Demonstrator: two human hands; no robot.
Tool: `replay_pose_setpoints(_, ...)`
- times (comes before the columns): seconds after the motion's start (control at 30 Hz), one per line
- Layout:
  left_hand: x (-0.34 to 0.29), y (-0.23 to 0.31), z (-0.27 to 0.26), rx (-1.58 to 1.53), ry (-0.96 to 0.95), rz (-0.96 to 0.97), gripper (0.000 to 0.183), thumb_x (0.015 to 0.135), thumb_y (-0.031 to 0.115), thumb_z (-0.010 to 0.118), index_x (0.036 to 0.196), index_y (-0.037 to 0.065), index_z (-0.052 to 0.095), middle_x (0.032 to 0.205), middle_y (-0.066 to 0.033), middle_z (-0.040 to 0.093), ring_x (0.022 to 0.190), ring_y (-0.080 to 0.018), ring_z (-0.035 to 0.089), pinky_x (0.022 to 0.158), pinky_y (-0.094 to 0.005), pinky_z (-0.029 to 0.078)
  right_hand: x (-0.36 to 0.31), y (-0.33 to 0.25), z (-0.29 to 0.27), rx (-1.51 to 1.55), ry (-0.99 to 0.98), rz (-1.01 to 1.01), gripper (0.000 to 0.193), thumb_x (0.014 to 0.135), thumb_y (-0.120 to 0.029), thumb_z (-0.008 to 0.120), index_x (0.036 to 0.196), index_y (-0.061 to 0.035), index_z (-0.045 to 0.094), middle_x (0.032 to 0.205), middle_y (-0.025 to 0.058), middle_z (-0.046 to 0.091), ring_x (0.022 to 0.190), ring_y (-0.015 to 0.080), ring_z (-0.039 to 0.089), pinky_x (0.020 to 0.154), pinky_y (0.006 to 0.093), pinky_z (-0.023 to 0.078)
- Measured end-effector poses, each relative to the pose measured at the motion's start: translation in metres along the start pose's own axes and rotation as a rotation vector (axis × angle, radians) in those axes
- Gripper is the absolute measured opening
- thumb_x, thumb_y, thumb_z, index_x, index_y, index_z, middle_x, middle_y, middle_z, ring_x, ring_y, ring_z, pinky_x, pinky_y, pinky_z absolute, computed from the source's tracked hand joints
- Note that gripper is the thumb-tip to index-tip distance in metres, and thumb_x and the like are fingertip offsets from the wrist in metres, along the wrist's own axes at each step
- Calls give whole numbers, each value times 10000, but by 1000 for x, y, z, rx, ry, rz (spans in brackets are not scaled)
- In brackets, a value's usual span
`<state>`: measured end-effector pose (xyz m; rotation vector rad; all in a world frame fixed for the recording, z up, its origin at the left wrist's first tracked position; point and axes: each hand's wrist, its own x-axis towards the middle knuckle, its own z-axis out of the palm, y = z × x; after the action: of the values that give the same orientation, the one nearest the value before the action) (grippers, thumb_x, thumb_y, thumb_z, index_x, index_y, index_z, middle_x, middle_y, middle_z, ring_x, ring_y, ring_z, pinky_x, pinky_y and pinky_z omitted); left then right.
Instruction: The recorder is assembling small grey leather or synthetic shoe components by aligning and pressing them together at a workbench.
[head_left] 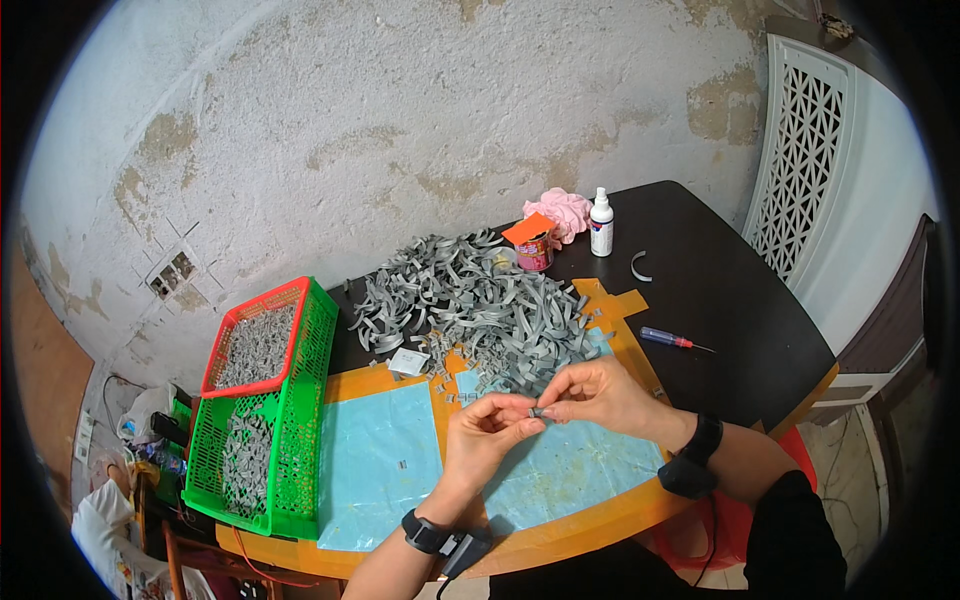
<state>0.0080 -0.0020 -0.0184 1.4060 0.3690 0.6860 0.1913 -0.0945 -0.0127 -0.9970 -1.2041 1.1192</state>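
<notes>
Over the blue sheet (585,475) near the table's front, my two hands meet fingertip to fingertip. A small dark grey piece (537,411) sits between them, largely covered by the fingers. My left hand (485,437) pinches it from the left, thumb against forefinger. From the other side, my right hand (600,396) closes thumb and fingers on the same piece. Just beyond the hands lies a big heap of curved grey strips (490,300). Small grey pieces (440,350) are scattered along the heap's near edge.
At left, a green basket (312,400) and a red basket (303,318) contain small grey parts. Behind the heap stand a tin (535,253), pink cloth (565,213) and white bottle (601,225). A screwdriver (675,339) lies right. Another person's white sleeve (105,508) shows lower left.
</notes>
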Motion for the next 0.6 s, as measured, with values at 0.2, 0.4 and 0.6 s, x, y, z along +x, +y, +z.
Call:
replay_pose_setpoints(0.2,-1,2,4,28,15,0,227,780,-24,721,996,-5,657,851,-58,684,794,-87,641,727,-212,522,-2,-1,3,50,2,13,120,838,-22,664,936,29,619,866,67,655,761,98,624,671,222,508)
replay_pose_setpoints(0.4,-1,0,1,80,0,-41,243,782,-24,719,1018,-6,663,866,-57,683,801,-88,641,739,-215,521,-2,-6,3,34,16,60,95,844,-29,664,900,21,605,827,60,640,738,101,614,670,228,504)
replay_pose_setpoints(0.6,2,0,-5,20,-67,0,263,785,-44,705,1042,-13,657,913,-74,683,838,-109,650,774,-224,526,-2,-9,4,31,20,62,109,836,-39,678,900,18,611,812,55,640,723,93,607,653,224,494)
